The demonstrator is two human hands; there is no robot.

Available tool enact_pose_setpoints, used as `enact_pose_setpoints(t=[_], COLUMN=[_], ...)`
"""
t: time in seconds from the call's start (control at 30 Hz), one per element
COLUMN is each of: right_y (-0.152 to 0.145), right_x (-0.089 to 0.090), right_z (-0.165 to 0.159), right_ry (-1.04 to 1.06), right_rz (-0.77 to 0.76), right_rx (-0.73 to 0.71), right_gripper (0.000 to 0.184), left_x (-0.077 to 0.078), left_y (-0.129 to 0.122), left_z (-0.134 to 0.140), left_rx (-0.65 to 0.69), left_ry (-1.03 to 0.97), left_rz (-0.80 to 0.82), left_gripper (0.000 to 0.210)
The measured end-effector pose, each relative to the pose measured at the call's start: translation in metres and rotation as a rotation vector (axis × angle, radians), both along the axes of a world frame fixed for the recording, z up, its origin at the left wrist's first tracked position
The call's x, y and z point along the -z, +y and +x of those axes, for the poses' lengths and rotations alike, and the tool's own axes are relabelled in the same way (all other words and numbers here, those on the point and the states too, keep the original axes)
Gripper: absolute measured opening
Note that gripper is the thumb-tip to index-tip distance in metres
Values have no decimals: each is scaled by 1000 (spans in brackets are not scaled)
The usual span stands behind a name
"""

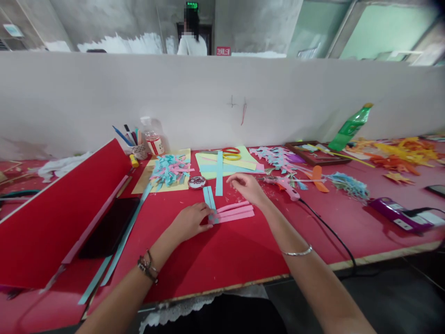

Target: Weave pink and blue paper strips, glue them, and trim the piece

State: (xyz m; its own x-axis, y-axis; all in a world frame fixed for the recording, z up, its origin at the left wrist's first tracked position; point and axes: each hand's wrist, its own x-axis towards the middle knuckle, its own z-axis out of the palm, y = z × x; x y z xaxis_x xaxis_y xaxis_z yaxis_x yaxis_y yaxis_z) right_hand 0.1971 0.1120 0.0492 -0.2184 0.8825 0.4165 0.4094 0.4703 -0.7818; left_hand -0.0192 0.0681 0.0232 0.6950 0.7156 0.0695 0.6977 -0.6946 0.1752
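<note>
My left hand (191,220) presses its fingertips on the corner where light-blue paper strips (210,199) and pink paper strips (239,212) cross, on the red table. Part of the overlap is hidden under those fingers. My right hand (247,186) hovers above the pink strips, fingers loosely bent, nothing visible in them. Just left of its fingertips lies a separate light-blue paper strip (219,174), apart from the hand. Behind that strip are scissors (231,153) with red and yellow handles, on sheets of coloured paper (205,169).
A pink glue gun (287,186) with a black cord lies right of my right hand. A round tin (197,183) and a heap of blue and pink paper scraps (170,170) lie left. A black tablet (109,227), green bottle (351,127) and purple device (399,214) flank the work.
</note>
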Motion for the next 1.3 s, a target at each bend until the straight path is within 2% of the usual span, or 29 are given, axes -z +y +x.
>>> enact_pose_setpoints(t=[0.13, 0.27, 0.4, 0.57, 0.73, 0.9, 1.1, 1.3], right_y=[-11, -22, -29, -33, -37, -37, -35, -33], right_x=[-3, 10, 24, 28, 27, 29, 31, 30], right_z=[-3, -3, -4, -11, -15, -18, -14, -12], right_ry=[-293, -498, -579, -582, -576, -603, -584, -598], right_rz=[32, -1, -39, -42, -37, -27, -15, -19], right_rx=[-252, -395, -387, -340, -323, -344, -358, -336], right_gripper=[17, 37, 48, 50, 48, 44, 50, 43], left_x=[0, 3, 7, 4, -1, -2, -1, 1], left_y=[5, 9, 7, 4, 3, 1, 1, -1], left_z=[-1, -1, 0, -10, -16, -11, -10, -7], left_rx=[25, 29, -5, -23, -57, -89, -16, 10], left_ry=[5, -38, -78, -161, -196, -189, -114, -108], left_rz=[30, 24, 2, -78, -142, -115, -101, -88], left_gripper=[35, 40, 39, 48, 32, 29, 16, 9])
